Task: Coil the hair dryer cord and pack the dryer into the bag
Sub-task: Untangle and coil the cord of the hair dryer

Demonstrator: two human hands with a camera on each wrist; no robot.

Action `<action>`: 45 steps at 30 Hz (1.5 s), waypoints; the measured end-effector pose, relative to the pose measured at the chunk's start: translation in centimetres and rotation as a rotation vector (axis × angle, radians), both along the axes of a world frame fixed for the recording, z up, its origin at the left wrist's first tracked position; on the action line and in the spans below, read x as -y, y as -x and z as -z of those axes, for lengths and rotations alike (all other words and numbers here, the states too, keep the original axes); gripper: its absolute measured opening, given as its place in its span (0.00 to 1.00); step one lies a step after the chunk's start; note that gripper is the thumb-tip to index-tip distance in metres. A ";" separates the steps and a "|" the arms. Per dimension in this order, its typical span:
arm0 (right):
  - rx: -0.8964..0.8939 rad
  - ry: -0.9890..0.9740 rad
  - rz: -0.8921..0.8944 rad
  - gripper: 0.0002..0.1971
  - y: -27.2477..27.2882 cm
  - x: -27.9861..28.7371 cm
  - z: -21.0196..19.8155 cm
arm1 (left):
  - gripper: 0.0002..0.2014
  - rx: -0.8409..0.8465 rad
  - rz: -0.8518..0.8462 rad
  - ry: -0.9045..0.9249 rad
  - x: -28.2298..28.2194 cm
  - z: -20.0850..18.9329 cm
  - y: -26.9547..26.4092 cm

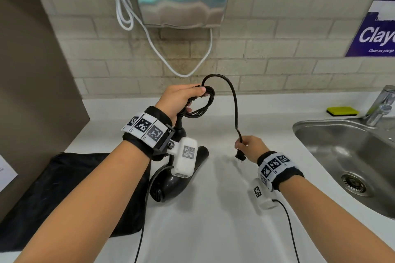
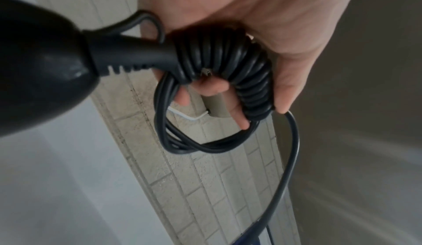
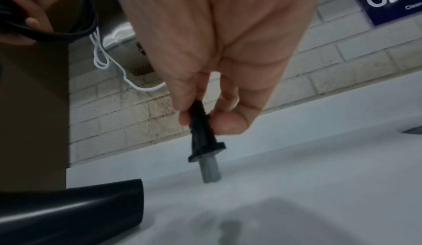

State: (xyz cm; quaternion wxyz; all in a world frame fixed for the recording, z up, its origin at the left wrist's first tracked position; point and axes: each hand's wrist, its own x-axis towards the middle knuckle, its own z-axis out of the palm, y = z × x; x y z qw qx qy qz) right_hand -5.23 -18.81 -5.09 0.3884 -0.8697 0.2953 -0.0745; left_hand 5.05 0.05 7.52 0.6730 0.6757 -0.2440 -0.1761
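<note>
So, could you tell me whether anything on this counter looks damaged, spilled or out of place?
Nothing stands out. The left hand holds the coiled cord, the right hand pinches the plug, and the hair dryer lies on the counter beside the black bag.

head view looks down over countertop [image 1: 213, 209], wrist views close along palms, all sharing tiled wall [image 1: 277, 53]

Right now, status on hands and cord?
Left hand grips coiled cord. Right hand pinches plug. Dryer on counter, bag beside. Nothing blocking.
</note>
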 end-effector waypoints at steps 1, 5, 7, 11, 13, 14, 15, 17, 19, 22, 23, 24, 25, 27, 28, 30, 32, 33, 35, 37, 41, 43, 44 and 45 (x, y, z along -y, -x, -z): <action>0.041 -0.023 0.006 0.06 0.0 0.0 -0.2 | 0.04 -0.020 0.010 0.003 0.1 0.0 0.0; 0.402 -0.101 -0.011 0.04 -0.2 -1.0 -2.4 | 0.06 -0.076 0.025 0.034 1.0 0.2 0.1; 0.582 -0.033 -0.068 0.03 -0.2 -2.1 -3.9 | 0.08 -0.069 0.006 0.040 1.4 0.3 0.1; 0.964 0.042 -0.156 0.05 0.1 -4.2 -5.6 | 0.06 -0.058 -0.001 0.059 1.6 0.4 0.2; 1.076 0.055 -0.159 0.07 -0.1 -4.9 -6.3 | 0.04 -0.050 -0.004 0.066 1.7 0.4 0.3; 1.099 0.051 -0.164 0.07 -0.4 -5.2 -6.6 | 0.04 -0.045 -0.005 0.067 1.7 0.5 0.4; 1.103 0.053 -0.171 0.07 -0.7 -5.4 -6.9 | 0.04 -0.036 -0.003 0.067 1.8 0.5 0.5; 1.074 0.113 -0.166 0.06 -1.4 -5.6 -7.0 | 0.06 -0.018 0.013 0.050 1.9 0.5 0.8; 1.022 0.241 -0.157 0.04 -2.0 -5.7 -6.8 | 0.05 -0.008 0.036 0.023 1.9 0.4 1.2; 0.954 0.453 -0.090 0.08 -2.8 -5.7 -6.6 | 0.03 0.003 0.079 0.009 2.1 0.4 1.6; 0.942 0.446 -0.047 0.12 -3.0 -5.7 -6.7 | 0.03 0.008 0.095 0.000 2.1 0.5 1.8; 0.934 0.391 -0.016 0.15 -3.2 -5.6 -6.8 | 0.03 0.009 0.111 -0.012 2.2 0.5 1.9; 0.917 0.304 -0.011 0.15 -3.3 -5.5 -7.0 | 0.03 0.008 0.124 -0.019 2.3 0.6 2.0; 0.841 0.146 -0.099 0.17 -3.4 -5.4 -7.1 | 0.02 0.000 0.136 -0.007 2.4 0.6 2.1; 0.807 0.102 -0.155 0.18 -3.4 -5.2 -7.1 | 0.02 -0.005 0.130 0.006 2.4 0.5 2.1; 0.759 0.050 -0.202 0.17 -3.2 -5.1 -6.9 | 0.03 -0.034 0.114 0.035 2.2 0.5 1.9; 0.726 0.092 -0.214 0.10 -2.8 -4.8 -6.3 | 0.05 -0.116 0.091 0.077 2.0 0.3 1.6; 0.704 0.129 -0.226 0.08 -2.6 -4.5 -5.8 | 0.05 -0.163 0.077 0.100 2.0 0.3 1.3; 0.644 0.191 -0.239 0.07 -2.0 -3.6 -4.2 | 0.06 -0.215 0.055 0.130 1.8 0.3 0.9; 0.520 0.221 -0.185 0.10 -1.5 -1.7 -2.0 | 0.06 -0.215 0.058 0.137 1.6 0.4 0.7; 0.149 0.216 -0.119 0.11 -0.4 1.4 1.5 | 0.05 -0.098 0.084 0.074 1.7 0.5 1.4; 0.038 0.098 -0.130 0.12 -0.2 1.6 1.4 | 0.05 -0.041 0.088 0.054 2.1 0.5 1.8; 0.002 0.032 -0.129 0.12 -0.1 1.5 1.1 | 0.05 -0.014 0.089 0.053 2.3 0.5 2.0; -0.024 0.011 -0.128 0.13 0.0 1.4 0.7 | 0.05 0.015 0.088 0.053 2.4 0.5 2.1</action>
